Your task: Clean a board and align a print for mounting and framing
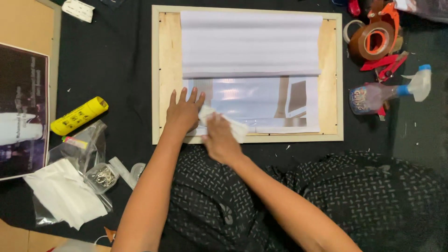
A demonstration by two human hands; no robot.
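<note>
While the big wooden frame [247, 73] lies flat on the black cloth [121, 56], its long side runs left to right. A glossy sheet [261, 100] lies inside it, also long from left to right, with its top part rolled up into a white roll [251, 44]. The left hand [184, 113] rests flat, fingers spread, on the sheet's near left corner. Just beside it, the right hand [219, 137] presses a small white cloth [235, 127] onto the sheet.
</note>
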